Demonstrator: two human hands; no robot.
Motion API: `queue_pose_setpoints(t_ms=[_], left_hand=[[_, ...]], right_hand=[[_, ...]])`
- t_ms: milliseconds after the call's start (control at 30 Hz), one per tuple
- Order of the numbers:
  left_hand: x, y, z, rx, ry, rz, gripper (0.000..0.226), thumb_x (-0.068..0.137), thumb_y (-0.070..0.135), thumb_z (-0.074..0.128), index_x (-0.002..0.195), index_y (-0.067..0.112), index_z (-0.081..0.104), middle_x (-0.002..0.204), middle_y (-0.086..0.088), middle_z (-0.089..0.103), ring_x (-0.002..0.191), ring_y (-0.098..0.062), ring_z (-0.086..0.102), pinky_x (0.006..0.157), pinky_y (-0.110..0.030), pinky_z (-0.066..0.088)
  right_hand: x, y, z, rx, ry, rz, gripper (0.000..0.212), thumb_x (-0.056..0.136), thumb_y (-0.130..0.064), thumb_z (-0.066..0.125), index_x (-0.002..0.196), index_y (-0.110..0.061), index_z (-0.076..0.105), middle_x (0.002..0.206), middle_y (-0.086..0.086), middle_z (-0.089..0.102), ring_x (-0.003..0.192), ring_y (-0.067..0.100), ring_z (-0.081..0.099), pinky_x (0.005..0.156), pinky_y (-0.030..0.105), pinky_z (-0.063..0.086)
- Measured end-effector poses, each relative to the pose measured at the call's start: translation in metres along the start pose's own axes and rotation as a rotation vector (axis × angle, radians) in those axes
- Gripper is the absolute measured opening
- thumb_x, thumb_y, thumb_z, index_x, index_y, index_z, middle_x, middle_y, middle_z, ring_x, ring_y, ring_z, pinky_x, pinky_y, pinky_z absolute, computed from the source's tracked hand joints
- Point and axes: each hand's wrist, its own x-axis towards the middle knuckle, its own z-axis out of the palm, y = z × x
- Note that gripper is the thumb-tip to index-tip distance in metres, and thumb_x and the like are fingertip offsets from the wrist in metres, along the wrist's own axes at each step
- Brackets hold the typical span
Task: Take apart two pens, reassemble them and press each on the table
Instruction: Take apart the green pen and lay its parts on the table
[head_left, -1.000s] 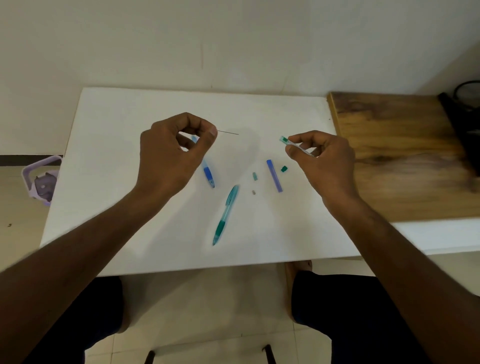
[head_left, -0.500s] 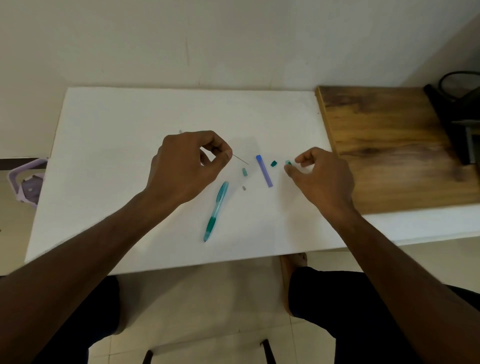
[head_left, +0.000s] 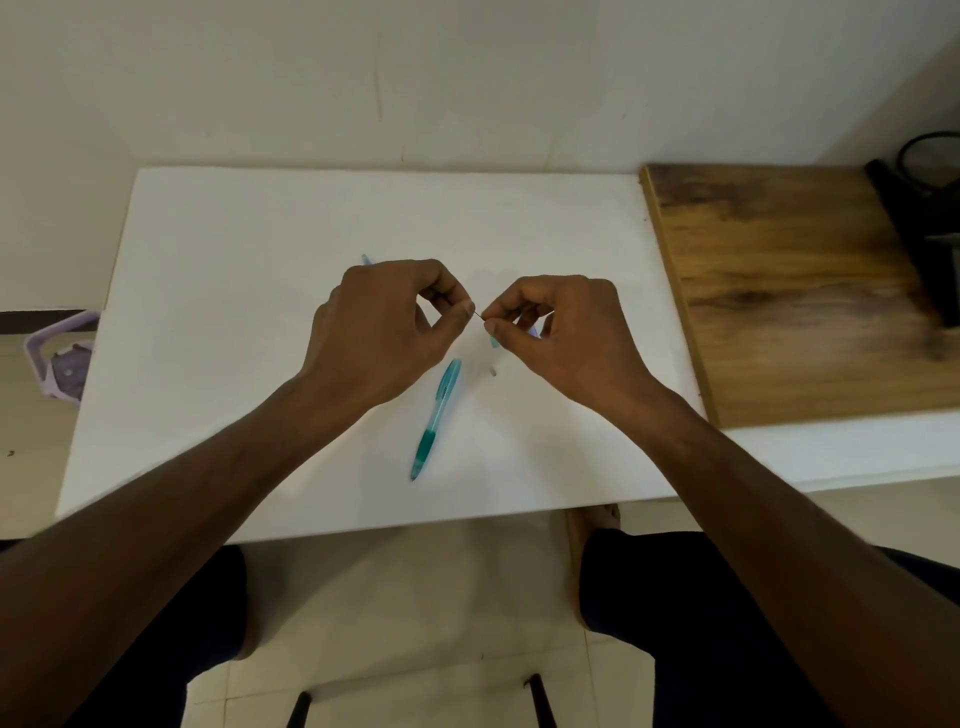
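Note:
Above the middle of the white table (head_left: 260, 312), my left hand (head_left: 384, 327) grips a blue pen body. Only the body's end (head_left: 367, 259) shows behind the knuckles. A thin dark refill (head_left: 477, 315) sticks out to the right from between that hand's thumb and forefinger. My right hand (head_left: 561, 338) pinches the free end of that refill with thumb and forefinger. A teal pen (head_left: 436, 418) lies slanted on the table below both hands. A small teal part (head_left: 494, 341) and a tiny grey piece (head_left: 492, 371) lie beside my right thumb. A purple part (head_left: 533, 330) is mostly hidden under my right hand.
A wooden board (head_left: 805, 291) covers the table's right end, with a black object (head_left: 914, 218) at its far edge. A purple plastic item (head_left: 62, 358) sits on the floor to the left. The wall runs along the table's back edge, and my knees are under the front edge.
My right hand set down the clear refill with the teal tip, then moved left and pinched the thin refill. My left hand shifted slightly right, still gripping the blue body.

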Motion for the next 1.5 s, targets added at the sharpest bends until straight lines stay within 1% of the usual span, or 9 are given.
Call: queue_pose_setpoints(t_ms=[233, 367, 500, 600, 700, 833, 1000, 1133, 1500], left_hand=[[-0.003, 0.001, 0.001, -0.045, -0.007, 0.019, 0.015, 0.094, 0.054, 0.069, 0.095, 0.04, 0.073, 0.086, 0.028, 0.07, 0.07, 0.002, 0.067, 0.063, -0.021, 0.049], [0.001, -0.002, 0.002, -0.129, -0.02, -0.003, 0.026, 0.092, 0.06, 0.07, 0.093, 0.035, 0.073, 0.079, 0.022, 0.07, 0.07, 0.001, 0.068, 0.065, -0.006, 0.047], [-0.005, -0.008, 0.013, 0.121, -0.251, -0.053, 0.04, 0.082, 0.064, 0.079, 0.087, 0.026, 0.068, 0.074, 0.014, 0.068, 0.063, -0.007, 0.064, 0.068, -0.023, 0.055], [-0.012, -0.003, 0.026, 0.219, -0.358, -0.157, 0.048, 0.078, 0.067, 0.079, 0.09, 0.023, 0.065, 0.074, 0.007, 0.064, 0.063, -0.013, 0.06, 0.062, -0.021, 0.045], [-0.016, -0.001, 0.03, 0.216, -0.387, -0.193, 0.042, 0.083, 0.058, 0.081, 0.09, 0.019, 0.067, 0.073, 0.005, 0.065, 0.062, -0.015, 0.062, 0.065, -0.023, 0.049], [-0.015, -0.003, 0.018, 0.156, -0.354, -0.126, 0.027, 0.088, 0.045, 0.08, 0.093, 0.019, 0.074, 0.076, 0.005, 0.07, 0.068, -0.013, 0.068, 0.077, -0.033, 0.063], [-0.016, -0.001, 0.001, -0.123, -0.16, 0.038, 0.018, 0.092, 0.036, 0.079, 0.099, 0.02, 0.073, 0.08, 0.013, 0.075, 0.07, -0.003, 0.074, 0.07, -0.01, 0.055], [-0.015, 0.001, 0.0, -0.204, -0.128, 0.031, 0.022, 0.094, 0.035, 0.08, 0.109, 0.021, 0.073, 0.085, 0.013, 0.079, 0.073, 0.002, 0.075, 0.074, -0.012, 0.057], [-0.015, 0.005, 0.0, -0.231, -0.106, 0.021, 0.023, 0.094, 0.035, 0.079, 0.111, 0.02, 0.073, 0.089, 0.012, 0.079, 0.075, 0.003, 0.075, 0.074, -0.009, 0.056]], right_hand=[[-0.001, -0.004, 0.004, 0.012, -0.029, 0.028, 0.007, 0.09, -0.032, 0.081, 0.092, -0.025, 0.082, 0.08, -0.022, 0.074, 0.08, -0.001, 0.069, 0.07, 0.004, 0.046], [0.002, -0.003, 0.001, 0.117, -0.007, 0.144, 0.004, 0.091, -0.03, 0.08, 0.088, -0.029, 0.079, 0.078, -0.021, 0.075, 0.079, -0.001, 0.071, 0.067, 0.009, 0.052], [0.006, 0.001, -0.005, 0.507, 0.083, 0.42, 0.005, 0.092, -0.016, 0.074, 0.09, -0.018, 0.079, 0.085, 0.0, 0.081, 0.074, 0.013, 0.075, 0.075, 0.033, 0.062], [0.007, 0.002, -0.006, 0.678, 0.082, 0.515, 0.006, 0.095, -0.012, 0.072, 0.097, -0.01, 0.078, 0.089, 0.009, 0.082, 0.076, 0.018, 0.073, 0.078, 0.036, 0.061], [0.006, -0.001, -0.005, 0.722, 0.061, 0.531, 0.005, 0.098, -0.011, 0.071, 0.097, -0.01, 0.076, 0.089, 0.009, 0.082, 0.074, 0.017, 0.073, 0.077, 0.034, 0.063], [0.004, -0.004, -0.005, 0.734, 0.04, 0.532, 0.007, 0.1, -0.009, 0.067, 0.098, -0.007, 0.073, 0.09, 0.01, 0.082, 0.073, 0.017, 0.074, 0.077, 0.034, 0.063], [0.004, -0.011, -0.005, 0.777, 0.012, 0.494, 0.007, 0.101, -0.008, 0.065, 0.098, -0.005, 0.07, 0.092, 0.013, 0.082, 0.073, 0.018, 0.074, 0.073, 0.031, 0.063], [0.006, -0.014, -0.004, 0.794, 0.022, 0.459, 0.006, 0.101, -0.008, 0.065, 0.098, -0.004, 0.069, 0.092, 0.014, 0.082, 0.072, 0.019, 0.073, 0.072, 0.03, 0.062], [0.007, -0.007, -0.004, 0.736, 0.062, 0.451, 0.007, 0.101, -0.011, 0.066, 0.099, -0.006, 0.071, 0.089, 0.009, 0.082, 0.072, 0.018, 0.074, 0.074, 0.03, 0.063]])
